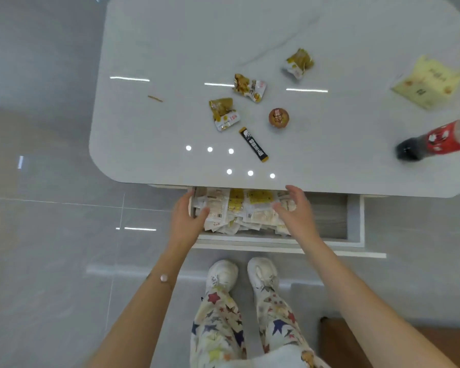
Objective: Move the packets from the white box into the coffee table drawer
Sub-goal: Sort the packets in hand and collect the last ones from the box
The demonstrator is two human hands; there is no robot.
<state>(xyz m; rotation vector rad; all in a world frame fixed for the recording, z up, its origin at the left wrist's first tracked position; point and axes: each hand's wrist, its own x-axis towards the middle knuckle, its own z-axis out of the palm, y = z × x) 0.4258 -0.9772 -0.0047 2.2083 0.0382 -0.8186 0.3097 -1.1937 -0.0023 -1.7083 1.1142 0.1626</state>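
Observation:
The coffee table drawer point(353, 224) is pulled open under the table's near edge. Its left part holds a heap of white and yellow packets point(246, 212); its right part shows bare grey floor. My left hand point(187, 219) rests at the heap's left end, fingers apart, thumb on the packets. At the heap's right end is my right hand point(296, 211), fingers spread over the packets. Neither hand visibly grips a packet. Three more yellow packets point(249, 87) lie on the table top. No white box is in view.
On the white coffee table point(170, 49) lie a black stick sachet point(253, 144), a small brown round snack point(278, 117), a yellow paper bag point(426, 83) at the right, and a red-labelled bottle point(436, 142) lying on its side. My feet stand just before the drawer.

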